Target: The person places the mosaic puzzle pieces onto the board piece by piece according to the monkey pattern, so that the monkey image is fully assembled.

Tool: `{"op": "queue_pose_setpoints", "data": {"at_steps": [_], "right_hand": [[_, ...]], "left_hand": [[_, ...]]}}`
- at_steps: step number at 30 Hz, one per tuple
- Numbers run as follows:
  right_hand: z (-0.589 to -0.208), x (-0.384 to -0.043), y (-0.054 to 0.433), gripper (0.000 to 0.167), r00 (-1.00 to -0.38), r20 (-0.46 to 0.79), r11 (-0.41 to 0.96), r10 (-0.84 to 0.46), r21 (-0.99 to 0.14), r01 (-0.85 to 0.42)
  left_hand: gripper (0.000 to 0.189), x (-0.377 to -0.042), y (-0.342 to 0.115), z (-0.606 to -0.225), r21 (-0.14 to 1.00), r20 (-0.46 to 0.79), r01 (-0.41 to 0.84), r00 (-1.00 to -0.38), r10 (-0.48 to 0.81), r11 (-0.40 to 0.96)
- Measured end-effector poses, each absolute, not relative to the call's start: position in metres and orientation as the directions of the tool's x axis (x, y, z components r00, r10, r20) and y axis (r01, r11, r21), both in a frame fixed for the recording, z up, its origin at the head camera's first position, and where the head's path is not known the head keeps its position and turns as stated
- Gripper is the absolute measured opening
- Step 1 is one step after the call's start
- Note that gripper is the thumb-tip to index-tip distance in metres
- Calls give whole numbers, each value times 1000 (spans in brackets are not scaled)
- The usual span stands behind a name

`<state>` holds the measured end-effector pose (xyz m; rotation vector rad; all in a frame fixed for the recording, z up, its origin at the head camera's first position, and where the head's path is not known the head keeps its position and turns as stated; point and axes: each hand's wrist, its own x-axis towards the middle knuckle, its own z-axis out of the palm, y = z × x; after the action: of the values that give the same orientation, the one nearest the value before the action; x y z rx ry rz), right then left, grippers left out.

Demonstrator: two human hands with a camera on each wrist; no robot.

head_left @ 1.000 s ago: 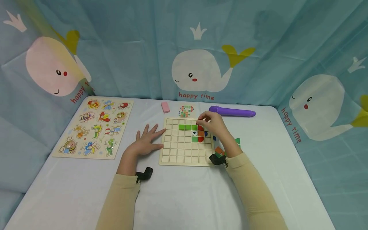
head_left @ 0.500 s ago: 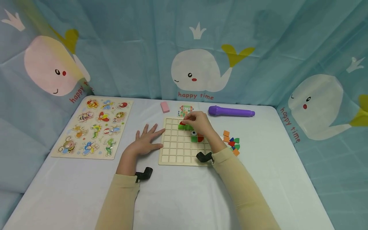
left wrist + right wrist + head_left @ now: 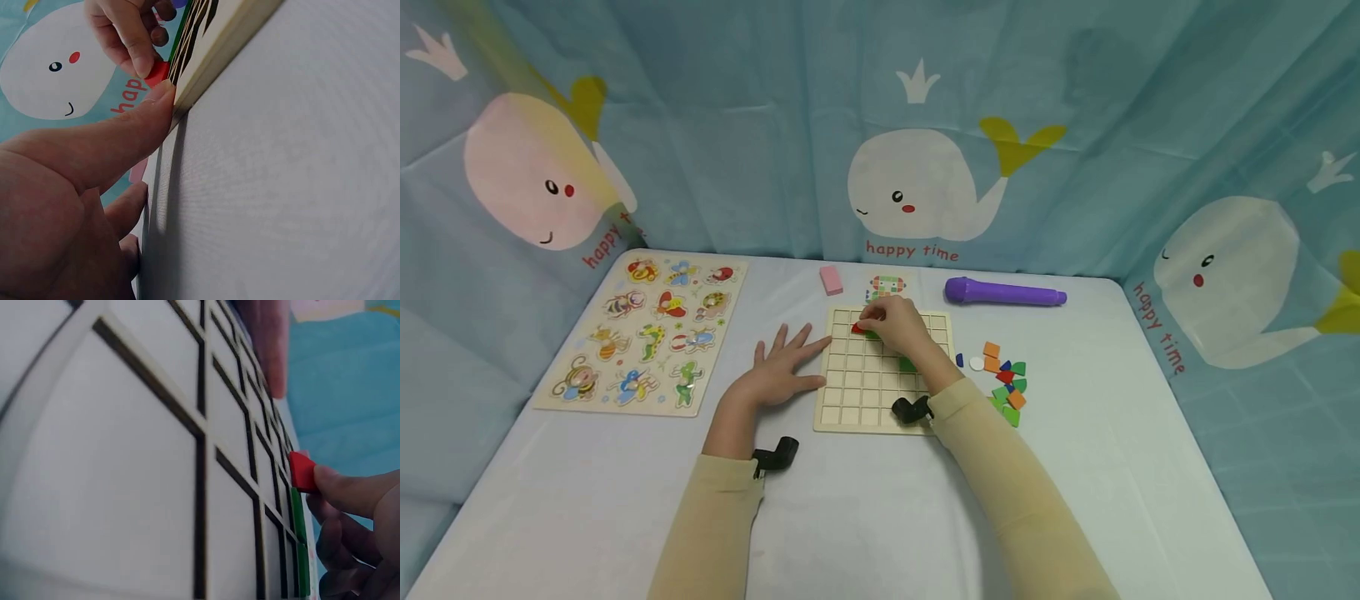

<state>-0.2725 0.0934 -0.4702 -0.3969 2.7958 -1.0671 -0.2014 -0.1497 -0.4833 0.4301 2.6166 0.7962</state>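
Observation:
My right hand (image 3: 895, 327) pinches a red quarter-round tile (image 3: 302, 472) between thumb and fingers, over the upper left part of a wooden grid board (image 3: 857, 400). Right beside that tile, green tiles (image 3: 299, 515) sit in the board's cells. Another green tile (image 3: 907, 365) shows under the right wrist; the rest of the tiles there are hidden by the hand. My left hand (image 3: 781, 371) lies with fingers spread at the board's left edge, and its thumb (image 3: 140, 119) touches the rim.
Right of the board lie several loose tiles (image 3: 1004, 377) in orange, green, red, blue and white. Behind it are a pattern card (image 3: 887, 285), a pink block (image 3: 831, 280) and a purple microphone-shaped stick (image 3: 1004, 292). An insect puzzle board (image 3: 643, 333) lies at the left.
My right hand has moved left across the board's upper part, carrying the red tile past the green row. The loose tiles at the right have come into view. My left hand stays put.

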Motion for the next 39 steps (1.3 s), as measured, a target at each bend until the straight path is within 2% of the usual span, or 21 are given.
{"op": "queue_pose_setpoints", "data": {"at_steps": [12, 27, 33, 39], "right_hand": [[-468, -273, 84, 15, -947, -85, 808, -311, -549, -216], [-458, -248, 120, 20, -960, -34, 699, -277, -693, -177], [-449, -229, 150, 25, -985, -39, 638, -170, -766, -80], [-442, -215, 180, 29, -997, -53, 648, -60, -761, 2]], "left_hand": [[75, -202, -151, -485, 589, -252, 178, -886, 389, 788], [75, -200, -151, -483, 587, -261, 167, -887, 380, 792], [75, -200, -151, -482, 602, -255, 163, -888, 382, 782], [75, -202, -150, -485, 598, -255, 166, -888, 382, 784]]}}
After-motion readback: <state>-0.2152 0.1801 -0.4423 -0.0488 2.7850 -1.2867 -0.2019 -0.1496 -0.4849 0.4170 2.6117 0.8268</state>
